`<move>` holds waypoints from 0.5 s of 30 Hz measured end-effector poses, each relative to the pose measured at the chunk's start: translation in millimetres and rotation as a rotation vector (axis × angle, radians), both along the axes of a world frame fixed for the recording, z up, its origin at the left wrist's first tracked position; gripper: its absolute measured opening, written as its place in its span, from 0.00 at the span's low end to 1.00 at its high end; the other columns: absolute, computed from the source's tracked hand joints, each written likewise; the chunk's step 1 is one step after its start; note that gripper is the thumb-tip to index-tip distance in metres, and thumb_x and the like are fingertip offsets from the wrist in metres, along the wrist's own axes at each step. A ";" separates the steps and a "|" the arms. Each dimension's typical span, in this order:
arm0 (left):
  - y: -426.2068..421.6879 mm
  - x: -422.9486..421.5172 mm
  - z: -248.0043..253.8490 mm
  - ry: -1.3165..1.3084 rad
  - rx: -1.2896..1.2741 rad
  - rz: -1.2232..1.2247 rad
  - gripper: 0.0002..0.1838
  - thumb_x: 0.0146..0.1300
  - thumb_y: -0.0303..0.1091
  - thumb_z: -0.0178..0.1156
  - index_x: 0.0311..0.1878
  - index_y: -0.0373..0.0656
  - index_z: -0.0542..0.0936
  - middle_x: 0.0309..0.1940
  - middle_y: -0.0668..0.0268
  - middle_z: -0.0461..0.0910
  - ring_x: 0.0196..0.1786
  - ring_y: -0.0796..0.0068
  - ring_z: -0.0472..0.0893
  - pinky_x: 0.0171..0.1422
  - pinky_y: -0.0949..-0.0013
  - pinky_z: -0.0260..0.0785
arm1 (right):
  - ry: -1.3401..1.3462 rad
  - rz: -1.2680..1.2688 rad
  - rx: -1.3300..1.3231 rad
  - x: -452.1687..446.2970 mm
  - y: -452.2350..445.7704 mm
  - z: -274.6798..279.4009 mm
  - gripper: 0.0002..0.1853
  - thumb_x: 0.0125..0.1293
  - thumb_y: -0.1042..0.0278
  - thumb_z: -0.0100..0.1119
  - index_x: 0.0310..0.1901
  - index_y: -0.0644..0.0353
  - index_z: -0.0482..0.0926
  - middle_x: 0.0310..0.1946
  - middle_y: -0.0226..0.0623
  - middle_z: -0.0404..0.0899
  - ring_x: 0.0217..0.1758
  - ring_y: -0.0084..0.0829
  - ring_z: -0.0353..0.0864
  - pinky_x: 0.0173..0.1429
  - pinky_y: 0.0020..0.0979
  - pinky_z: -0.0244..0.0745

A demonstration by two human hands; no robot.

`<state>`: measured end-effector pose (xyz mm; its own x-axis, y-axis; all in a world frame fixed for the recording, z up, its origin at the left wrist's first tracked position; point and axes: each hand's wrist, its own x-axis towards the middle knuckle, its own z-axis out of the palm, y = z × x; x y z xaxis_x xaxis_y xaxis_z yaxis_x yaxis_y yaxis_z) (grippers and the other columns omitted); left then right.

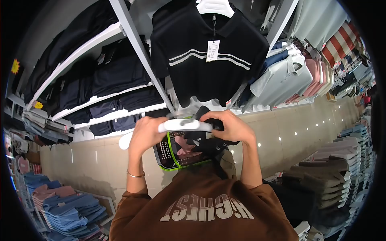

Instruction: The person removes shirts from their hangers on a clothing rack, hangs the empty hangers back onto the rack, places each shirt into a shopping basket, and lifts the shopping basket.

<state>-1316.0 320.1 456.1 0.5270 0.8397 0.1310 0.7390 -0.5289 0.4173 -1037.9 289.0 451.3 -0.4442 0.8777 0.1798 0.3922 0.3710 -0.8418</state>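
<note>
In front of my chest, a white hanger (184, 125) is held level between both hands. My left hand (147, 131) is closed round its left part, and one white end (125, 141) sticks out past the wrist. With fingers curled, my right hand (232, 126) grips a dark garment (213, 122) at the hanger's right shoulder. Part of that garment hangs below, partly hidden by the hand. Beneath the hanger is a black shopping basket (161, 154) with a bright green rim, holding pink and dark items; what supports it is hidden.
A black polo shirt (201, 80) with white stripes and a tag hangs ahead. Shelves of folded dark clothes (120, 76) stand at left, hanging shirts (281, 82) at right. Folded jeans (74, 209) lie low left, and brown clothes (321, 180) hang low right. The tiled floor (277, 136) is shiny.
</note>
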 end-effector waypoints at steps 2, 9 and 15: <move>2.8 -27.2 -8.5 -0.042 0.045 0.047 0.09 0.45 0.28 0.64 0.33 0.43 0.82 0.22 0.52 0.79 0.30 0.50 0.79 0.35 0.58 0.72 | -0.013 -0.025 -0.014 5.4 1.7 -3.8 0.20 0.44 0.86 0.52 0.41 0.63 0.80 0.31 0.42 0.81 0.28 0.34 0.77 0.33 0.32 0.68; -14.4 -129.1 -27.1 -0.307 -0.015 0.370 0.09 0.49 0.26 0.66 0.33 0.33 0.81 0.24 0.53 0.82 0.27 0.73 0.82 0.35 0.70 0.71 | 0.139 -0.190 -0.023 -7.7 7.2 -16.7 0.18 0.44 0.88 0.47 0.37 0.63 0.80 0.26 0.38 0.78 0.27 0.26 0.73 0.31 0.28 0.64; -42.4 -154.8 -5.9 -0.454 -0.044 0.666 0.11 0.53 0.26 0.67 0.38 0.31 0.81 0.31 0.63 0.84 0.34 0.79 0.80 0.41 0.72 0.72 | 0.108 -0.179 -0.179 -29.8 13.1 -39.5 0.15 0.44 0.84 0.50 0.35 0.62 0.80 0.22 0.42 0.76 0.22 0.30 0.72 0.28 0.30 0.65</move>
